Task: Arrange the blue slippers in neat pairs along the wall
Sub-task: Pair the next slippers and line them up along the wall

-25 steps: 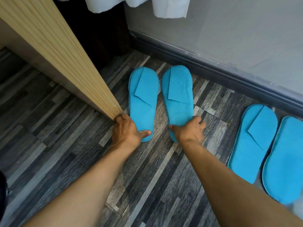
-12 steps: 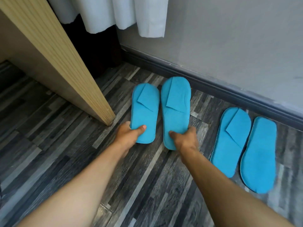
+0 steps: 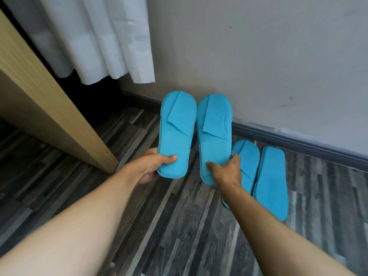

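slippers (image 3: 177, 134) in both hands, seemingly lifted

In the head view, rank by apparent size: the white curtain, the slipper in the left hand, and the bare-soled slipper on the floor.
1. white curtain, largest by far.
2 and 3. slipper in the left hand and bare-soled slipper on the floor look alike; the held one is nearer the camera, so no ranking.

The floor (image 3: 179, 226) was dark, grey-streaked wood-look planking running up to a dark skirting board (image 3: 298, 142). Directly on it lay two blue slippers, side by side: one (image 3: 248, 156) partly hidden behind the right hand's fingers (image 3: 235, 159), the other (image 3: 270, 182) just right of it, apart from the fingers.
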